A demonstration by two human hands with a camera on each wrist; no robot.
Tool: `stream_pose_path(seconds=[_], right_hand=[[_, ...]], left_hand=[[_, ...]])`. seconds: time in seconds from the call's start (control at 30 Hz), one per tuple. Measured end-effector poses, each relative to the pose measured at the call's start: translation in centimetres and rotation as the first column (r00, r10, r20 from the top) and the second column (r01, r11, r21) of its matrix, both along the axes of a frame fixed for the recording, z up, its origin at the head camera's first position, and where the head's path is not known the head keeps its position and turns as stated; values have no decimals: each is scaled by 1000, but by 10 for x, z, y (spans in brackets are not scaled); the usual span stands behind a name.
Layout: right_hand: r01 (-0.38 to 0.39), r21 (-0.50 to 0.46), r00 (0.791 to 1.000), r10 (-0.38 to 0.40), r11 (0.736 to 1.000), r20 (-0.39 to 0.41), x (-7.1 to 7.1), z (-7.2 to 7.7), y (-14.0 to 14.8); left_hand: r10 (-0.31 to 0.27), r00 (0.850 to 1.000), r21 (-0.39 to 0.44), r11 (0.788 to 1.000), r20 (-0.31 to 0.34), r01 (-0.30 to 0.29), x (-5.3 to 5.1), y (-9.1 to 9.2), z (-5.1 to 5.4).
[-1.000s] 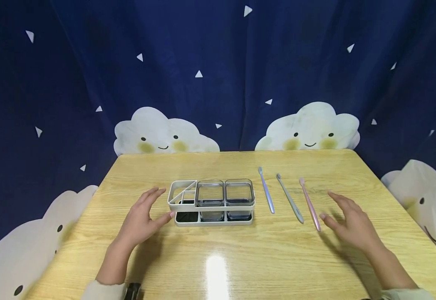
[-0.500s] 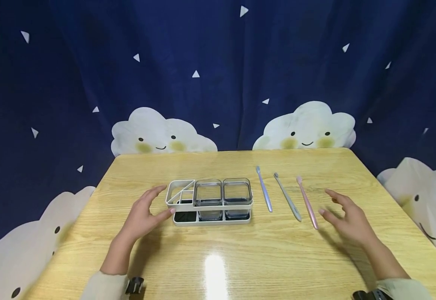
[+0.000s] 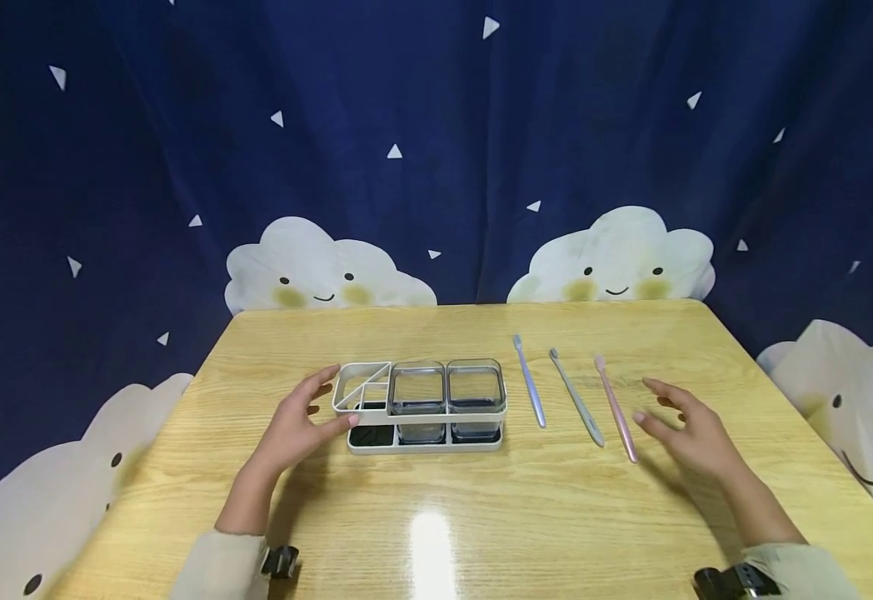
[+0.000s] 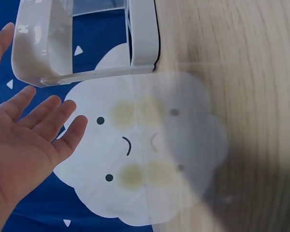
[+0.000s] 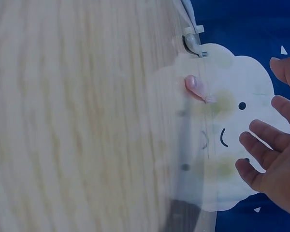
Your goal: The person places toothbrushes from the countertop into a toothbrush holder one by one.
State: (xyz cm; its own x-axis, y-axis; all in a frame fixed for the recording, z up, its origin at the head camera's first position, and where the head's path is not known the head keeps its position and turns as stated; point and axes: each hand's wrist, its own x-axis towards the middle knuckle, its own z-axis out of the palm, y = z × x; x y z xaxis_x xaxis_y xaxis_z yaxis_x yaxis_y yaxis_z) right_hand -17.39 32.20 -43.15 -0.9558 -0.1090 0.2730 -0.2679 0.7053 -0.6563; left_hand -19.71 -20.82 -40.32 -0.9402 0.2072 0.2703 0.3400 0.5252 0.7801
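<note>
Left hand (image 3: 294, 429) loosely spread, holding nothing; white rack (image 3: 425, 448) just to its right, contact unclear. Right hand (image 3: 695, 433) also unclenched and bare; pink toothbrush (image 3: 616, 408) lay on the bench (image 3: 556, 517) just to its left. Brush looked light, stiff, perhaps slick: best pinched mid-handle. Rack seemed rigid, its clear cups (image 3: 474, 392) possibly breakable; end frames looked the safer hold.
</note>
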Motion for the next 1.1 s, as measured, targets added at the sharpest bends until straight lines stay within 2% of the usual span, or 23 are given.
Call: stream_pose_path(seconds=[0.13,0.2,0.23,0.47,0.8,1.0,1.1], right_hand=[[-2,-16,1000,3,1000,27,-2,0,0],[-4,-28,1000,5,1000,31,-3,-1,0],[-6,-35,1000,7,999,29,-4,-1,0],[-27,-68,999,29,997,33,-8,-3,1],[-20,-95,997,27,995,72,-13,-5,1],[-14,-127,994,29,992,110,-17,-6,2],[-9,-143,991,28,990,130,-18,-7,2]], left_hand=[[-27,999,55,998,35,25,-3,0,-2],[-45,998,77,996,40,42,-4,0,-3],[-51,998,88,995,42,47,-8,-3,-8],[-97,994,146,985,47,89,-13,-3,-13],[-125,989,205,973,80,106,-17,-1,-14],[-153,977,282,954,150,106,-17,0,-13],[-152,972,295,951,179,94,-16,0,-13]])
